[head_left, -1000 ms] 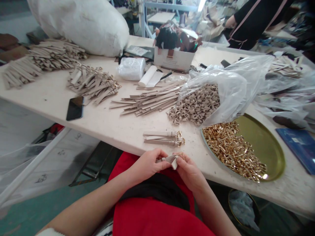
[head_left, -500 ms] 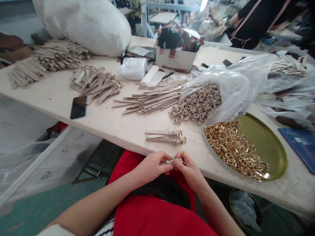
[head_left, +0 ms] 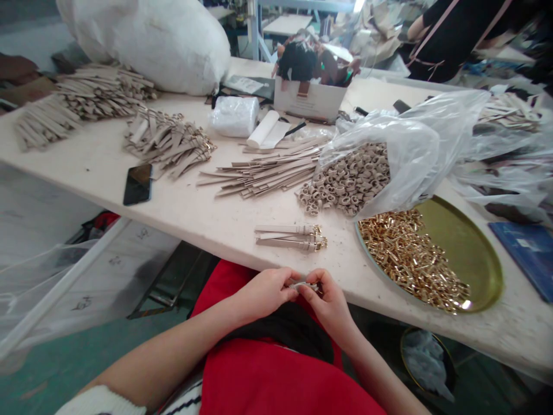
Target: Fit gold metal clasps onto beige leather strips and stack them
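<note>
Between my hands, just off the table's front edge, is a beige strap [head_left: 301, 284], mostly covered by fingers. My left hand [head_left: 273, 291] pinches its left end, and my right hand [head_left: 327, 297] grips the right end with thumb and fingers. Just beyond them on the table lie several finished-looking straps with gold buckles [head_left: 290, 237], side by side. Behind those spreads a pile of long beige strips [head_left: 268, 173]. Small beige loops [head_left: 345, 181] spill from a clear plastic bag [head_left: 415, 150]. To the right, gold buckles [head_left: 415, 259] heap in a round tray [head_left: 479, 253].
A phone [head_left: 137, 184] lies at the left near the edge. Bundles of straps [head_left: 166, 141] sit farther back, before a big white sack [head_left: 151, 40]. A white box [head_left: 309, 101] stands behind, a blue folder [head_left: 525, 256] at right. Another person [head_left: 458, 40] is at the back right.
My fingers have shifted on the strap, with my right thumb now bent in closer to its middle. The strap has turned slightly; the things on the table stay put.
</note>
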The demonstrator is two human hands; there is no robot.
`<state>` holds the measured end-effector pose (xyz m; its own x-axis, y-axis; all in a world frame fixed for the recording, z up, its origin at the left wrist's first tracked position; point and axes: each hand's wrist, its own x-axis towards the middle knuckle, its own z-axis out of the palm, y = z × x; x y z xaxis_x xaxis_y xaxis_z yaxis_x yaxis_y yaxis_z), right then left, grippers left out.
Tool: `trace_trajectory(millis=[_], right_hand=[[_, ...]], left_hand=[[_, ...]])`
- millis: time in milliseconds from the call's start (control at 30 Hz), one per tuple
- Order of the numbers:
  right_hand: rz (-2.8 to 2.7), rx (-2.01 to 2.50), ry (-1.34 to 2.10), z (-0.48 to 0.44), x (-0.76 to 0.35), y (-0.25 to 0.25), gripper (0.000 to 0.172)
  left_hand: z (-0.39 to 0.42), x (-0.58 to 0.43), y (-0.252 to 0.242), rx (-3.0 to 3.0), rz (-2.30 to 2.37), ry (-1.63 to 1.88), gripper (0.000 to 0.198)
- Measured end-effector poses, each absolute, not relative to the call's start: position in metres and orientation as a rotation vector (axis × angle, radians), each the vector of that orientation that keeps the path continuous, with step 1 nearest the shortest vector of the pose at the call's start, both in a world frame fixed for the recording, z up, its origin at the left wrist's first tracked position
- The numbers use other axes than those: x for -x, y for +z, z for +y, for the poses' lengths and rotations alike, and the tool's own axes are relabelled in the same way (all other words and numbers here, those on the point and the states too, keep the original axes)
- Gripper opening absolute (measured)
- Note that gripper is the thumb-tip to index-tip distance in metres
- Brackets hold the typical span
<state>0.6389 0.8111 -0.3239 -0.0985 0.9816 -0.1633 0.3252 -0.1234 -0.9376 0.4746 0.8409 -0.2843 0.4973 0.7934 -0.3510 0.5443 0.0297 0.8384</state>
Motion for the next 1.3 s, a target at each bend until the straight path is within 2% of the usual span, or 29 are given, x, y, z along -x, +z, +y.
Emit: trace_trajectory(millis=[233,500,600,733,833,1133,1300], right_hand=[[-1.694,1.419,1.114,0.814,-0.642,-0.325,0.005],[-1.927,1.278,1.102,0.815,-0.646,-0.315,0.009],[-1.729,1.333,1.257,0.814,-0.648,-0.316,0.006],[-1.420,1.418,1.378,0.811,-0.642,-0.320,0.014],[-1.393,1.415,1.359,0.809,-0.636,-0.322,0.017],[-1.544,1.395,1.281,0.818,-0.646,-0.313,0.020],[-1.619,1.388,1.090,0.843,-0.645,-0.308,0.017]], left_hand=[[0.842,-0.467,-0.293,-1.527,1.054,0.293,0.031],[0.837,-0.476,-0.291,-1.636,1.089,0.232,0.029],[0.837,-0.477,-0.288,-1.620,1.079,0.285,0.030],[0.840,-0.470,-0.284,-1.594,1.147,0.228,0.027],[0.841,-0.468,-0.280,-1.625,1.199,0.140,0.031],[0.847,-0.472,-0.270,-1.916,1.245,0.195,0.020],[0.869,-0.476,-0.267,-2.038,1.293,0.224,0.022]])
